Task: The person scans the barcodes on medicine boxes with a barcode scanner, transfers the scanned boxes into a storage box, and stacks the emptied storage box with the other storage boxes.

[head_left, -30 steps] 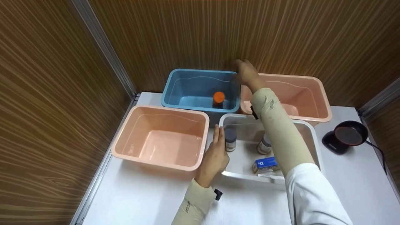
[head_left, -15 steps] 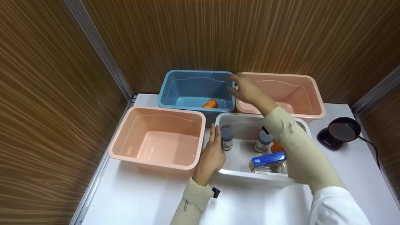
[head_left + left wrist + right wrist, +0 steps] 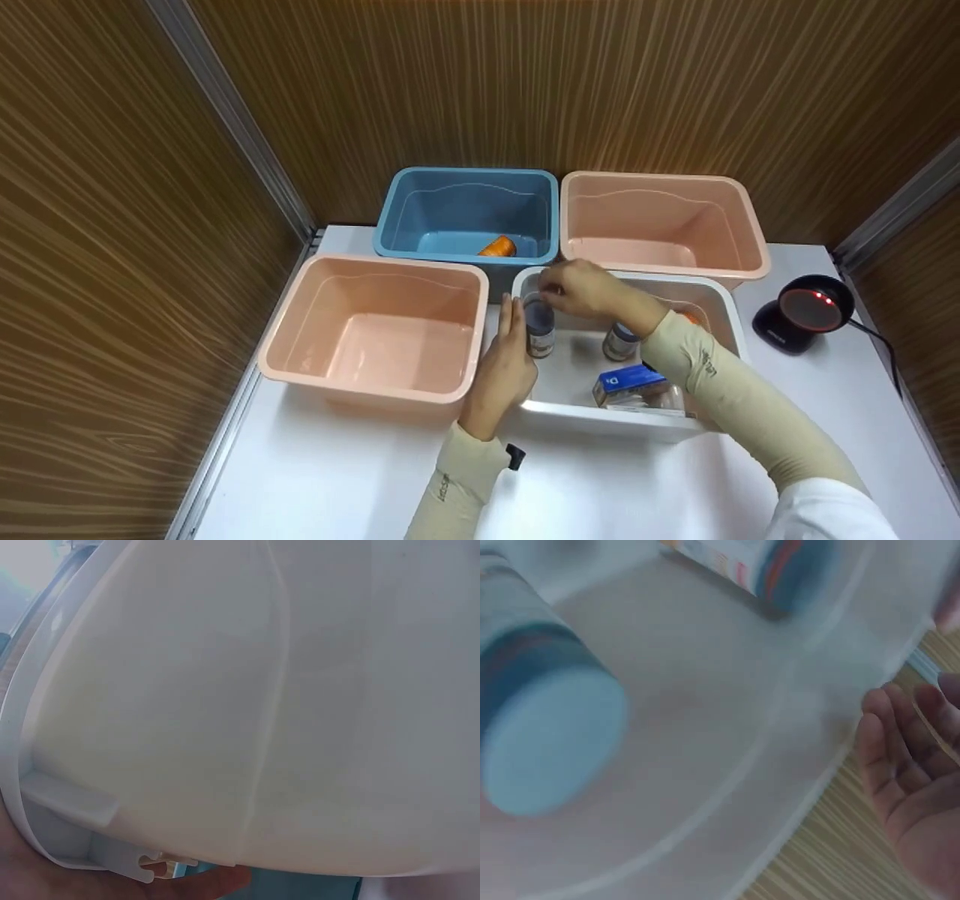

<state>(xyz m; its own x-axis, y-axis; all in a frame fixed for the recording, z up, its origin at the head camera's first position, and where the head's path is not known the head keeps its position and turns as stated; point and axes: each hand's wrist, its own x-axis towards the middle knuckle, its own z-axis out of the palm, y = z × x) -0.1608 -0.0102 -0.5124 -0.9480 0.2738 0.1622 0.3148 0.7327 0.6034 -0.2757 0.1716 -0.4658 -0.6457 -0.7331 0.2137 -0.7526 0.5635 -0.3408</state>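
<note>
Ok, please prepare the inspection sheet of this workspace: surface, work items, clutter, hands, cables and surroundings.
Surface: white table, light glare.
Work items: white bin holding two capped jars and a blue-topped box; orange item lying in blue bin.
Clutter: two peach bins; black device, red lights lit.
Hands: left hand touches white bin's left rim; right hand near the left jar.
Cables: one black cable, from the device.
Surroundings: wood-grain walls.

A short, round bottle, capped in dark blue-gray, stands up straight near the left side inside an open white plastic tub.
</note>
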